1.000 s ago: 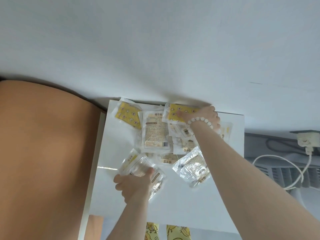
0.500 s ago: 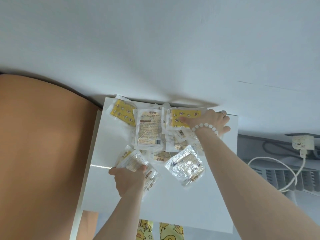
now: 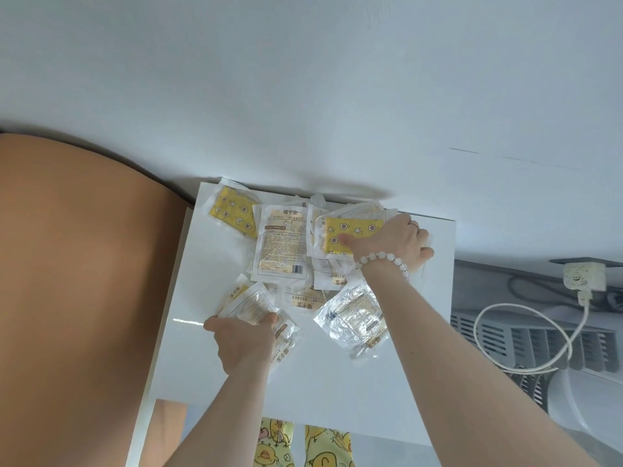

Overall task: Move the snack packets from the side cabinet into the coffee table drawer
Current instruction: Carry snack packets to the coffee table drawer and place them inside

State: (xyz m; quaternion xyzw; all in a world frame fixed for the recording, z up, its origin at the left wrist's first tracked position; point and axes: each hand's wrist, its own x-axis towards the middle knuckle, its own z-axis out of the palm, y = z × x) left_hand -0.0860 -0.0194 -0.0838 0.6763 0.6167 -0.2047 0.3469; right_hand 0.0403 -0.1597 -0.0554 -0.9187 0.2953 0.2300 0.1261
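Several snack packets lie spread on the white cabinet top (image 3: 323,392). My left hand (image 3: 242,342) grips a clear packet (image 3: 259,308) at the near left of the pile. My right hand (image 3: 394,241), with a bead bracelet on the wrist, is closed on a yellow star-print packet (image 3: 350,230) and the packets under it at the back right. Another yellow packet (image 3: 232,210) lies at the back left, a white printed packet (image 3: 279,247) in the middle, and a shiny clear packet (image 3: 350,315) lies loose beside my right forearm.
A white wall (image 3: 303,79) rises right behind the cabinet. An orange-brown rounded surface (image 3: 77,281) fills the left. On the right are a socket (image 3: 580,274), a white cable (image 3: 526,338) and a grey vented unit (image 3: 539,338). Yellow patterned trousers (image 3: 303,446) show below the cabinet edge.
My right hand has drawn the yellow star packet and those under it slightly up and together. My left hand keeps its grip on the clear packet. The view has shifted a little.
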